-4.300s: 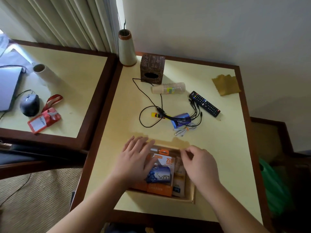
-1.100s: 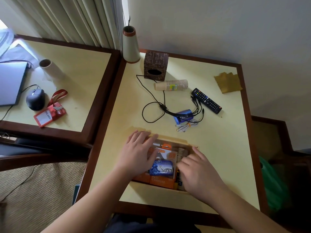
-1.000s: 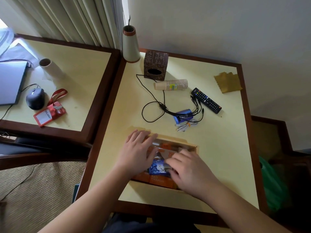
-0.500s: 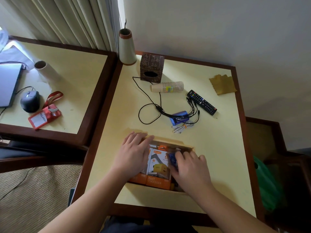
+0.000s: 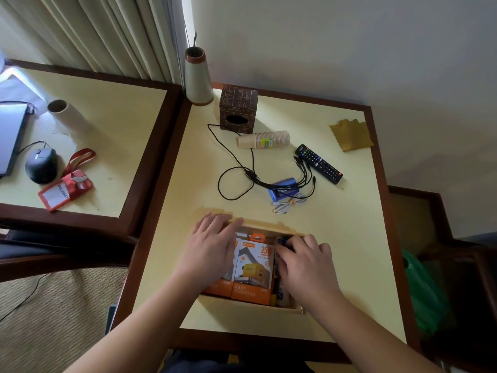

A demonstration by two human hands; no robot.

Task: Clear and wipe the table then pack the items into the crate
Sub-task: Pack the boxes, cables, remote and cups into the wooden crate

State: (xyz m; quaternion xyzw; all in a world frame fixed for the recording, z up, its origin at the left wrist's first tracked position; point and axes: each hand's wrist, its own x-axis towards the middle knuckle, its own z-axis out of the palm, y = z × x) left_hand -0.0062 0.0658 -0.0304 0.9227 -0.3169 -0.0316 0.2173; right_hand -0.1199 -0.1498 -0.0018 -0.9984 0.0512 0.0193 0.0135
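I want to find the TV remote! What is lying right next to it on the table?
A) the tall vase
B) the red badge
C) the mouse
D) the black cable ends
D: the remote lies on the right table with the black cable ends fanned out just beside its left edge; the other things are far from it.

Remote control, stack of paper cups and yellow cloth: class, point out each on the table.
remote control (image 5: 319, 164), head view, middle of its button face
stack of paper cups (image 5: 265, 139), head view, middle of the stack's side
yellow cloth (image 5: 351, 134), head view, centre of the fabric
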